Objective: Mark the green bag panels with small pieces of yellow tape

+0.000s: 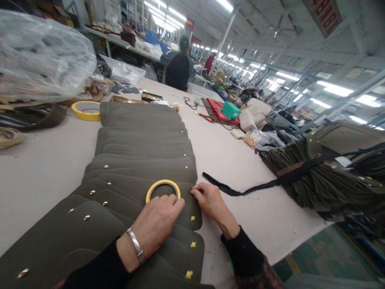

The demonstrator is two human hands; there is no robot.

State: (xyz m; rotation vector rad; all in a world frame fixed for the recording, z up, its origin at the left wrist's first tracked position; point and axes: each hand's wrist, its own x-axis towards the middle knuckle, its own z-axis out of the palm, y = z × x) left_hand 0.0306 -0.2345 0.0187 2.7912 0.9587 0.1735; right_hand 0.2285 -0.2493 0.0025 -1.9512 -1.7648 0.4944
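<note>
Overlapping dark olive panels (141, 162) lie in a long row on the pale table, several with shiny metal studs (87, 217). My left hand (159, 218), with a silver bangle at the wrist, is closed round the near side of a roll of yellow tape (163, 184) above the panels. At the panels' right edge, my right hand (209, 200) pinches with thumb and forefinger; whatever is between the fingertips is too small to make out. Small yellow tape bits (193, 244) sit along the right edge of the nearer panels.
Another yellow tape roll (86, 110) rests at the far left, near a large clear plastic bag (45, 56). A black strip (240, 193) runs to a stack of olive pieces (313, 176) on the right. Further back are a green box (231, 110) and a seated person (178, 68).
</note>
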